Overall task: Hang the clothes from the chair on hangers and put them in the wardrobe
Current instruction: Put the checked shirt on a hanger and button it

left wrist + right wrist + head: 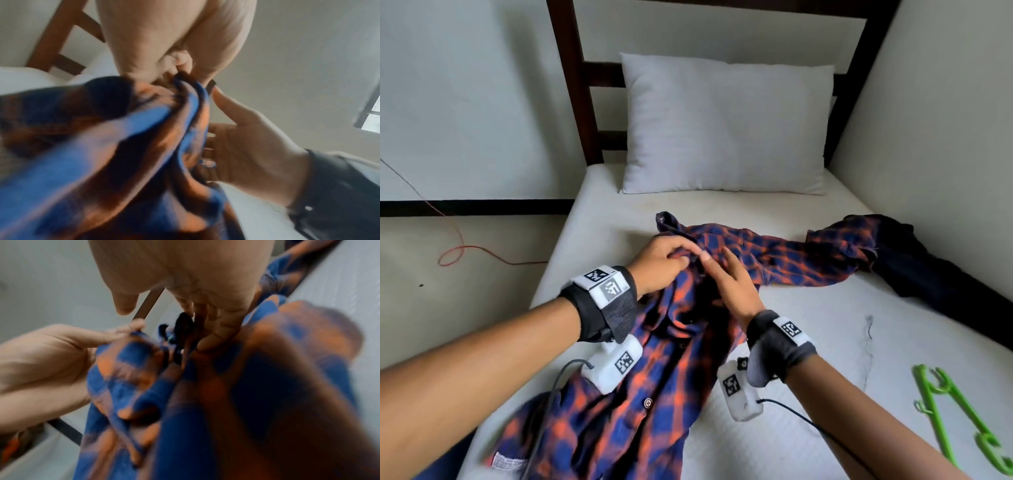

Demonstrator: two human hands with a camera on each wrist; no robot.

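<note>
A blue-and-orange plaid shirt (654, 359) lies spread on the bed's white mattress (808, 325), collar toward the pillow. My left hand (685, 255) pinches a fold of fabric by the collar; the left wrist view shows its fingers (176, 65) curled on that edge. My right hand (717, 257) lies beside it with straight fingers (216, 337) pressed into the cloth and the thumb held apart. A green plastic hanger (962, 411) lies on the mattress at the right, away from both hands. No chair or wardrobe is in view.
A white pillow (726, 123) leans on the dark wooden headboard (571, 78). A dark garment (914, 270) lies against the wall at the right, touching the shirt's sleeve. A red cable (458, 250) loops on the floor left of the bed.
</note>
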